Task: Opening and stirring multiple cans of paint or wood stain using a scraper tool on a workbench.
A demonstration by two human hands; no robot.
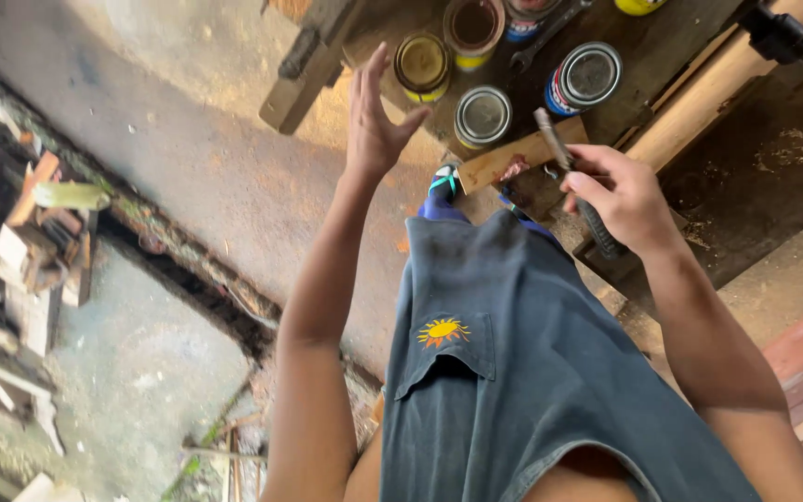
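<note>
here, the left hand (375, 125) is raised with its fingers spread wide and holds nothing, hovering just beside the open yellow-rimmed tin (422, 65) that stands on the dark wooden table (662, 56). the right hand (620, 195) is closed around the dark handle of a slim metal tool (555, 144), maybe a file or a screwdriver, whose tip points up toward a closed silver-lidded tin (482, 116) and a blue-sided tin (585, 76). a short wood offcut (522, 158) juts out over the table's edge, just under the tool. the risk, as i judge it, lies in how tightly the tins crowd near the edge: a sweep of the empty left hand could knock the open tin, and whatever it holds would spill down onto the concrete floor (188, 167) or the grey shorts (513, 372). the tool's tip is near the lids, so a jerk of the right hand could skid it across one and tip it. the offcut looks loosely perched and might drop onto the sandalled foot (443, 191) right below it.
</note>
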